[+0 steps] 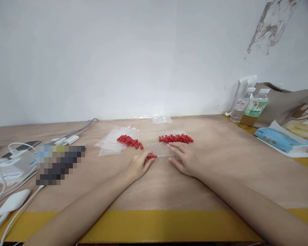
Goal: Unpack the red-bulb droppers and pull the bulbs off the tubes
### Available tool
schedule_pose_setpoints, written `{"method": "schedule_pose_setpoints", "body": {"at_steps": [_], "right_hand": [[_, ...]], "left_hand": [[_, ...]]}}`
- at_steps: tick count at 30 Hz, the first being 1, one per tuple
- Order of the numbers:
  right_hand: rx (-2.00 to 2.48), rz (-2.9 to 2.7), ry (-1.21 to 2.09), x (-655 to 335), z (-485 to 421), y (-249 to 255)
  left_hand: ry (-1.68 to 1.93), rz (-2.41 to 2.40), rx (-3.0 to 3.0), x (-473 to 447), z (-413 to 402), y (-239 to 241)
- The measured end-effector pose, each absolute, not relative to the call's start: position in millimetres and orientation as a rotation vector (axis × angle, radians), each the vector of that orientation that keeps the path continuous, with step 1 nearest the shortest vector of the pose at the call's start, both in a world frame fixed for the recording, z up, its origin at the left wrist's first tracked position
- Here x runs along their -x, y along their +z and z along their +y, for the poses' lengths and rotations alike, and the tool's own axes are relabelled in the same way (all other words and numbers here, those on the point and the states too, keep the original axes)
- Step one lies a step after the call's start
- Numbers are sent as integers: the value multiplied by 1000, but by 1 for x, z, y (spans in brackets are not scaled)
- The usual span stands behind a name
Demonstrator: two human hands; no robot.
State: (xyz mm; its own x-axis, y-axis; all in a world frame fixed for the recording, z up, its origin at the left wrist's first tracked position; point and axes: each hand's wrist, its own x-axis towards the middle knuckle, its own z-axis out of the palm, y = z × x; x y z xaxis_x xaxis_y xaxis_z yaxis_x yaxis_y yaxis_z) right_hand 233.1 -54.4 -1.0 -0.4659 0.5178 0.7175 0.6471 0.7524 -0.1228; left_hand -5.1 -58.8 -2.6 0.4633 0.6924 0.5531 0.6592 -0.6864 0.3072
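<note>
My left hand (138,166) rests on the wooden table (220,171) and pinches a red cap (152,157) fitted on the end of a clear tube. My right hand (183,158) lies flat, fingers together, on a row of clear plastic tubes (159,150). Just behind the right hand lies a row of tubes with red caps (176,138). A loose heap of red caps (129,141) sits behind the left hand, beside clear plastic bags (113,143).
Cables, white chargers (12,201) and a blurred patch lie at the left. Two bottles (254,107), a brown bag (287,102) and a blue packet (282,140) stand at the right. Another clear bag (162,119) lies by the wall. A yellow strip (169,225) edges the table front.
</note>
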Motion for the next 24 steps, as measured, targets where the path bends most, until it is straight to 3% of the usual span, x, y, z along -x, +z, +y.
{"method": "schedule_pose_setpoints", "body": {"at_steps": [17,24], "right_hand": [[635,-2297,-127,-214,-54,-14],[506,-2251,-116,-212,-53,-17]], "left_hand": [[1164,887,-2921,-14,-60,0],[962,931,-3082,-15,-67,11]]}}
